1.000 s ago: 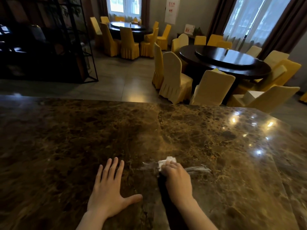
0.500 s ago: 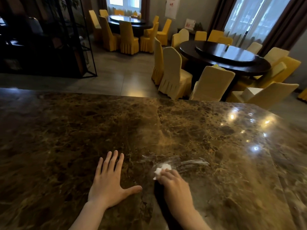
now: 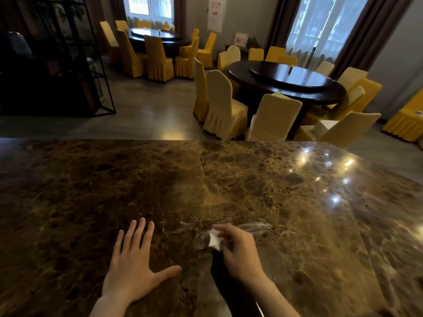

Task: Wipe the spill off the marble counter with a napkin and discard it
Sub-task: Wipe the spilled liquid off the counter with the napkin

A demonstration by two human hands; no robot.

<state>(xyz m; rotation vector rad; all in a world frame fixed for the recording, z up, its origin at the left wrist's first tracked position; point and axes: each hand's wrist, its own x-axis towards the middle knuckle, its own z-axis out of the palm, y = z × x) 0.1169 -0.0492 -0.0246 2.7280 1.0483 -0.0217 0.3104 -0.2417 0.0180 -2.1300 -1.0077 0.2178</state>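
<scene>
A brown veined marble counter (image 3: 229, 191) fills the lower half of the view. A thin wet smear, the spill (image 3: 254, 226), glistens on it near the front, with streaks running left and right. My right hand (image 3: 240, 252) is closed on a crumpled white napkin (image 3: 215, 241), which pokes out at the left of my fingers and touches the wet patch. My left hand (image 3: 135, 264) lies flat on the counter to the left, fingers spread, holding nothing.
Beyond the counter's far edge are a tiled floor, two dark round dining tables (image 3: 288, 83) with yellow-covered chairs (image 3: 222, 106), and a black metal shelf (image 3: 57, 65) at the left. Light reflections dot the counter's right side.
My right hand has slid the napkin back toward me and to the left across the wet smear. The left hand has stayed flat in place.
</scene>
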